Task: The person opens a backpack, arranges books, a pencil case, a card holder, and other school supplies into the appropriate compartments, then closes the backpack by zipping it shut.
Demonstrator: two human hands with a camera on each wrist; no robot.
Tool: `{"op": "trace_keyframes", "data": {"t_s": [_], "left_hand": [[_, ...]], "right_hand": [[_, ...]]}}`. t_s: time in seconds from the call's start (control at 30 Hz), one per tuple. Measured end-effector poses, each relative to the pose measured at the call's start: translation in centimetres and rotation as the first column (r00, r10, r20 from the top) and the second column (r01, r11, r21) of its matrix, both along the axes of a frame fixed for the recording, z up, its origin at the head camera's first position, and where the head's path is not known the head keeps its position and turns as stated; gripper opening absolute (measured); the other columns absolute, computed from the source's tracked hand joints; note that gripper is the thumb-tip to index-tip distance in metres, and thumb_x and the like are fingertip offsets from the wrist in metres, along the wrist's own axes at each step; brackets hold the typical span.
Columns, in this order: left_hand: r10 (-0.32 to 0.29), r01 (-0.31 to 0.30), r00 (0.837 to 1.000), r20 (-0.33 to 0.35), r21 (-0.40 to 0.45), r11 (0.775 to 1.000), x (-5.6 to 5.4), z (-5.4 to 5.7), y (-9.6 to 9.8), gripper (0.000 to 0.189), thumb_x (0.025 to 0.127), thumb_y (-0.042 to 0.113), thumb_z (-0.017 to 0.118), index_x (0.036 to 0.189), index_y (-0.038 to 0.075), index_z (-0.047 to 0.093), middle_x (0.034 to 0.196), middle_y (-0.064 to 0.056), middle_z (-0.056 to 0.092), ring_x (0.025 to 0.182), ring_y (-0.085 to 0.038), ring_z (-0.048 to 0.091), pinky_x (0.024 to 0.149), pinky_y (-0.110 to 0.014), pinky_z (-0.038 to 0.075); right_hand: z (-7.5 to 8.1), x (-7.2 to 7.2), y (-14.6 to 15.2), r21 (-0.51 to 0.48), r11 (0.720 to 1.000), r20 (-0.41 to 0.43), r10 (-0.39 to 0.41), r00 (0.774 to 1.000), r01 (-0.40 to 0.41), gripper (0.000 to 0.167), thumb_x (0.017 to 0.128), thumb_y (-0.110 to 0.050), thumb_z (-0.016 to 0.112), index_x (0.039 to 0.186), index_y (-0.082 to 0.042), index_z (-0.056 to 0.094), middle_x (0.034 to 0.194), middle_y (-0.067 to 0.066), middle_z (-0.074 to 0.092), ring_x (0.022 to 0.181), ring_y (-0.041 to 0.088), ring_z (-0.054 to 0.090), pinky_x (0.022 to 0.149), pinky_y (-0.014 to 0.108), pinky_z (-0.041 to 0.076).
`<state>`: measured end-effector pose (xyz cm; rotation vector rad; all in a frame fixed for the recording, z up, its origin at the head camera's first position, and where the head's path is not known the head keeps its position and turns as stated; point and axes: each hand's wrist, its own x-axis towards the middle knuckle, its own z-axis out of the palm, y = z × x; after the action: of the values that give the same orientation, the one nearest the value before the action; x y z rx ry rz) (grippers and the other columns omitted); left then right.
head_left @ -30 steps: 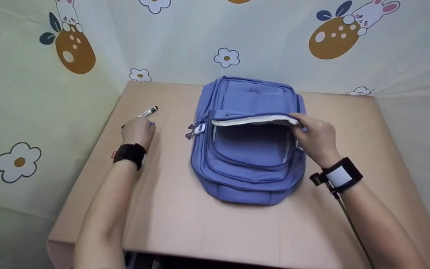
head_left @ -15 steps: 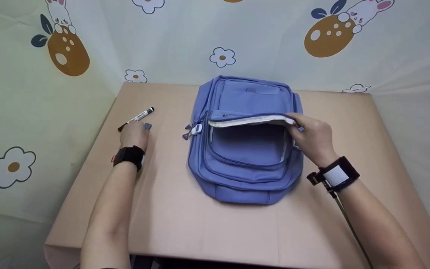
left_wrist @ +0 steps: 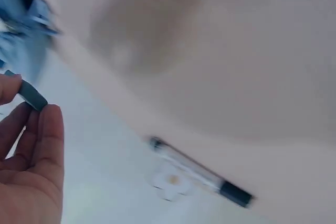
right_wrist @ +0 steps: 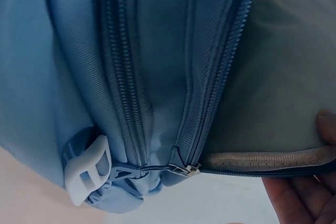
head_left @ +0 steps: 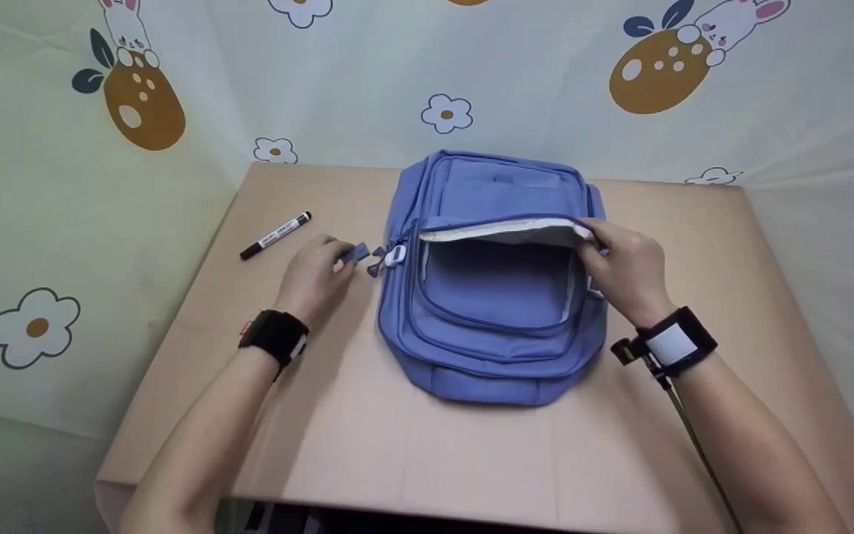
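Observation:
A blue backpack (head_left: 494, 371) lies on the table with its front pocket (head_left: 497, 285) unzipped. My right hand (head_left: 627, 271) pinches the pocket's flap (head_left: 505, 234) at its right corner and lifts it. In the right wrist view, the flap's grey lining (right_wrist: 273, 82) shows, with fingertips (right_wrist: 294, 198) under its edge. Left of the bag, my left hand (head_left: 312, 278) pinches a small blue-grey block (head_left: 356, 253) close to the bag's zipper pulls. The left wrist view shows that block (left_wrist: 32, 96) between thumb and fingers.
A black-and-white marker pen (head_left: 276, 236) lies on the table (head_left: 353, 430), beyond my left hand. A white buckle (right_wrist: 89, 171) hangs at the bag's side in the right wrist view. Patterned cloth (head_left: 368, 74) walls in the table at the back and sides.
My left hand has moved right from beside the marker toward the backpack, carrying the block. The marker is now uncovered. My right hand still holds the flap, now raised slightly higher.

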<state>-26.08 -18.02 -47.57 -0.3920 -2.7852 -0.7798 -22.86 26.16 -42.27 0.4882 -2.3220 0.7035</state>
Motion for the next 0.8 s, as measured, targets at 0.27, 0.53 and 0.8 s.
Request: {"op": "trace_keyframes", "data": {"t_s": [0.27,0.53,0.8], "left_hand": [[-0.407,0.391,0.879,-0.249,-0.112,0.914,3.3,3.5,7.2,0.023,0.094,0.008,0.073,0.116,0.000,0.073,0.106,-0.012,0.068,0.097,-0.027,0.065,0.085,-0.039,0.055],[-0.516,0.441,0.819,-0.251,-0.299,0.846,1.8,4.3,12.0,0.014,0.099,0.014,0.067,0.100,0.004,0.076,0.096,-0.008,0.071,0.091,-0.029,0.067,0.083,-0.043,0.054],[-0.516,0.449,0.821,-0.246,-0.279,0.849,0.6,3.5,12.9,0.019,0.099,0.014,0.066,0.081,0.009,0.069,0.079,-0.002,0.069,0.079,-0.026,0.069,0.073,-0.043,0.055]], "right_hand": [[0.6,-0.5,-0.2,-0.036,0.999,0.034,-0.034,0.999,0.036,0.021,0.088,-0.003,0.072,0.108,-0.003,0.079,0.096,0.013,0.077,0.073,0.028,0.071,0.065,0.045,0.052],[0.8,-0.6,-0.3,-0.045,0.998,0.057,-0.048,0.997,0.050,0.016,0.089,-0.007,0.074,0.105,-0.004,0.079,0.088,0.011,0.077,0.063,0.021,0.062,0.060,0.041,0.048],[0.7,-0.5,-0.4,-0.035,0.998,0.058,-0.043,0.997,0.045,0.015,0.088,-0.006,0.074,0.102,-0.004,0.079,0.077,0.008,0.072,0.057,0.017,0.051,0.055,0.038,0.042]]}}
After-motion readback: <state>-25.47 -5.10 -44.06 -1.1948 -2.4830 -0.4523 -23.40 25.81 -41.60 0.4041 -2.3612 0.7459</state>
